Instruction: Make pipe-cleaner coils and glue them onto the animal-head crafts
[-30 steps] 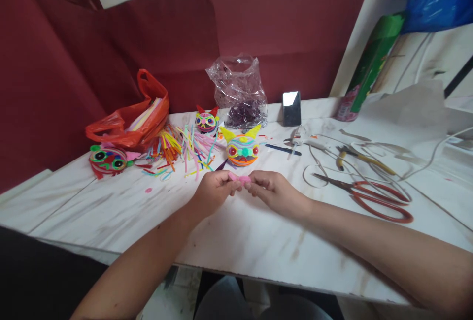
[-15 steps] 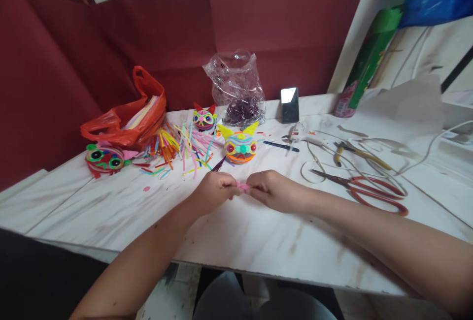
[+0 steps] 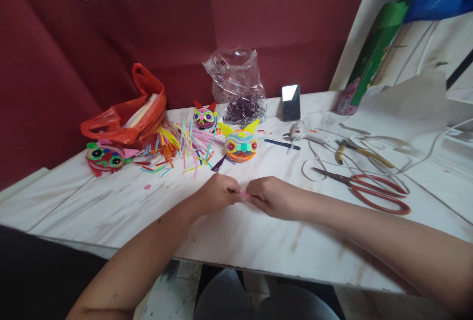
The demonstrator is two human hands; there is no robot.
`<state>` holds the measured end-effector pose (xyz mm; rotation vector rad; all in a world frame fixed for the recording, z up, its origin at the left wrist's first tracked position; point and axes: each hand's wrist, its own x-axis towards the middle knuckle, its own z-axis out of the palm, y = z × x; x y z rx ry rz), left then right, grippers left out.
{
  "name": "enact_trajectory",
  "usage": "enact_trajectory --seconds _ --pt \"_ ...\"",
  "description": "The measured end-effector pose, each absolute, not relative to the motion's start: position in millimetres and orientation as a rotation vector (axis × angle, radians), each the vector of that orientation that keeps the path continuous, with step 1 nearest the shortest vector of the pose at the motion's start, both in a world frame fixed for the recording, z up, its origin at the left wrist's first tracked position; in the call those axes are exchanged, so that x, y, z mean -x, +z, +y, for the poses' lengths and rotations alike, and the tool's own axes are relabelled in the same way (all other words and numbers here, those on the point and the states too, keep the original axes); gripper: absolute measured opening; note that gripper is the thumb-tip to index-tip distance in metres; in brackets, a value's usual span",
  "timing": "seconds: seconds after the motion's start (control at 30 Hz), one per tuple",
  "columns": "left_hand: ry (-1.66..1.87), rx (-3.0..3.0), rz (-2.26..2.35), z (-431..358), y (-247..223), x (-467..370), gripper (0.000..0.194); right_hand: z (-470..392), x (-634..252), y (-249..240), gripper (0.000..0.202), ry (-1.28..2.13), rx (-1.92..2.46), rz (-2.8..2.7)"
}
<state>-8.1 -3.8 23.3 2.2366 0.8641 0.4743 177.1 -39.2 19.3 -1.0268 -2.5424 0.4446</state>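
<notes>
A small pink piece [image 3: 244, 194] is pinched between my two hands above the marbled table [image 3: 148, 221]. My left hand [image 3: 218, 193] holds its left end, fingers closed. On the other end my right hand [image 3: 272, 197] has its thumb and fingers pressed together. Most of the piece is hidden by the fingers. Just behind my hands sits a round figure with yellow ears and red eyes [image 3: 241, 146]. A dark purple tassel [image 3: 219, 163] lies to its left.
Scissors [image 3: 377, 194], pliers [image 3: 364, 153], a glue gun [image 3: 310, 137] and looping cables lie at the right. Further back stand a phone [image 3: 290, 103] and a clear bag [image 3: 240, 88]. Coloured strips [image 3: 168, 145], a red bag [image 3: 121, 120] and two more figures are at the left.
Both hands have shifted slightly and the fingers have turned around the pink piece. Less of it shows now, as a narrow strip.
</notes>
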Motion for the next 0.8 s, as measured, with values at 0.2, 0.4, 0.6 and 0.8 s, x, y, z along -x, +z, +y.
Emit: enact_trajectory --seconds 0.2,0.4,0.6,0.8 --pt "0.677 -2.348 0.869 -7.0 24.3 9.4 0.026 -35.4 -181.9 29.7 0.022 0.607 1.073 -2.462" --pt "0.781 -2.352 0.926 -10.7 30.3 9.9 0.028 -37.7 -177.9 26.7 0.017 0.484 0.796 -2.240" --pt "0.741 -2.349 0.901 -10.7 26.7 6.8 0.028 -37.8 -176.3 23.6 0.018 0.239 0.581 -2.322" --pt "0.856 -2.420 0.844 -15.9 23.8 4.0 0.019 -31.6 -178.9 28.5 0.014 0.874 0.978 -2.098"
